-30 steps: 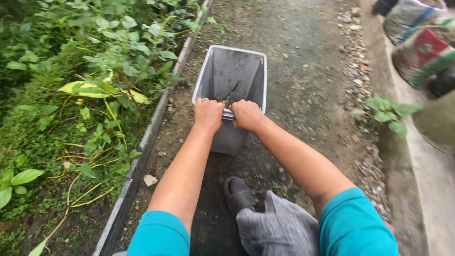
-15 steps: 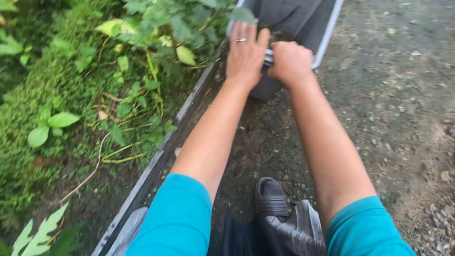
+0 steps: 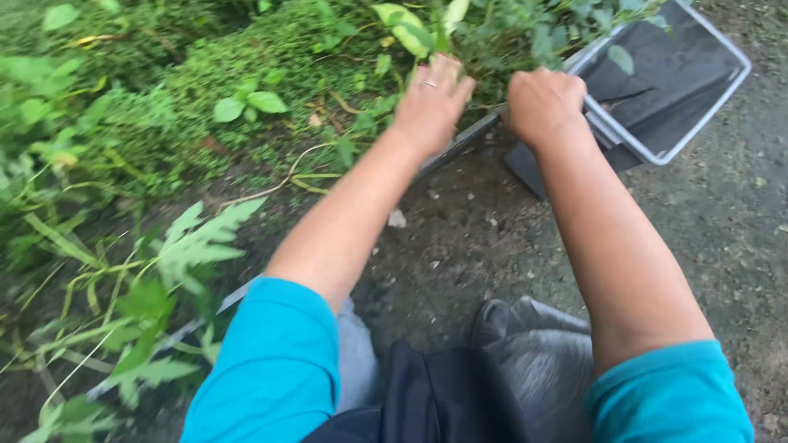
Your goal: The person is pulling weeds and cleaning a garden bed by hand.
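At the far right of the path, right hand (image 3: 543,102) is fisted on the near rim of the grey plastic bin (image 3: 665,82), fingers clamped on it. Changed since a second ago: left hand (image 3: 432,102) has let go of the rim and now lies flat, fingers together, extended over the metal border strip (image 3: 460,143) into the weeds (image 3: 271,74). The bin sits tilted, just beside the strip. No packages, labels or signs visible in this view.
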